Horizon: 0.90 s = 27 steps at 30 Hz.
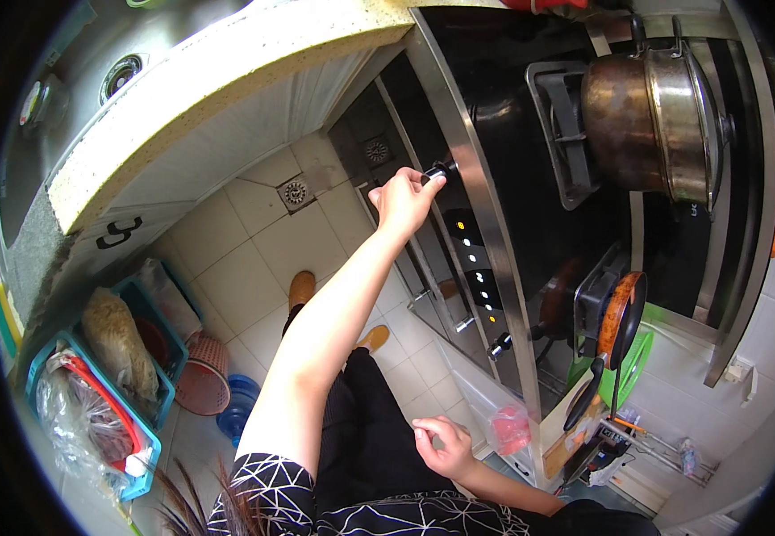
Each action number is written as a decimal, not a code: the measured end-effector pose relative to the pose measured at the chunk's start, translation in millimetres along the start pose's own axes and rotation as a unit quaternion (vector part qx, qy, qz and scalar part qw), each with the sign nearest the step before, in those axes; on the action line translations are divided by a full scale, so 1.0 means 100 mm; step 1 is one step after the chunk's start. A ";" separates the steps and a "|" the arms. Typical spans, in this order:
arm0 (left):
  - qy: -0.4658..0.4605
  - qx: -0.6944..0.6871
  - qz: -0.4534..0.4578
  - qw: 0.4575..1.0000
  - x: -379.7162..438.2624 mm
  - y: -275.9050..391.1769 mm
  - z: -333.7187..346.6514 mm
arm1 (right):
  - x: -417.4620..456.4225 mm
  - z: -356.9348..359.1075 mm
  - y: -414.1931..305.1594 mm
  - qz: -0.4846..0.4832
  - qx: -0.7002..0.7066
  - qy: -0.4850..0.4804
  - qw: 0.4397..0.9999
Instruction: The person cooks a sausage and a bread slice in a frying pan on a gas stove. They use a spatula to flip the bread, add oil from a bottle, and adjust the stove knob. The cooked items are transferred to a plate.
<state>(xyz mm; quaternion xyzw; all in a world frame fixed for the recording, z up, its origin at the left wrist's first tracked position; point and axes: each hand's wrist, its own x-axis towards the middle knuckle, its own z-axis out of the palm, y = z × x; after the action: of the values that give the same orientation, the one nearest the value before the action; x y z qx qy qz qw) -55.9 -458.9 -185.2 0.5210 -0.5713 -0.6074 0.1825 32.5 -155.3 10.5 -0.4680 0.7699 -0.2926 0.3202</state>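
My left hand (404, 201) reaches across to the front of the black glass gas stove (508, 221), with thumb and fingers gripping a black-and-silver control knob (436, 172). A second knob (500, 346) sits lower on the same front panel, untouched. Between the two knobs, several small indicators (471, 258) glow white and yellow. My right hand (446, 445) hangs near my dark trousers, fingers loosely curled and the thumb apart, holding nothing. A lidded metal pot (655, 127) stands over one burner grate (555, 134). A frying pan (618, 328) rests at the other burner.
Beside the pan stand a green plastic colander (632, 368) and a wooden board (565, 445). A stone-look countertop edge (240, 74) borders the sink (79, 47). Blue baskets (116, 489), a pink wastebasket (201, 382) and a blue water bottle (237, 405) stand on the tiled floor (247, 208).
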 end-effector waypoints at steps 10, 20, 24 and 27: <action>-0.014 -0.020 -0.005 1.000 0.00 0.00 -0.02 | 0.01 0.02 -0.01 0.011 -0.008 -0.005 1.000; -0.012 -0.023 -0.008 1.000 0.02 -0.03 0.01 | 0.01 0.03 -0.01 0.006 -0.009 -0.001 1.000; -0.009 -0.018 -0.012 1.000 0.02 -0.02 0.01 | 0.00 0.03 -0.01 0.006 -0.010 -0.003 1.000; -0.001 -0.016 -0.006 1.000 0.00 -0.01 0.00 | 0.00 0.03 -0.01 0.007 -0.012 -0.002 1.000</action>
<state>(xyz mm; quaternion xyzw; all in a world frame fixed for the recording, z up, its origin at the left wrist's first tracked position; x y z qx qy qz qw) -55.6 -458.6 -186.5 0.5207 -0.5584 -0.6182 0.1869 35.5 -156.7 9.6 -0.4671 0.7759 -0.2804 0.3180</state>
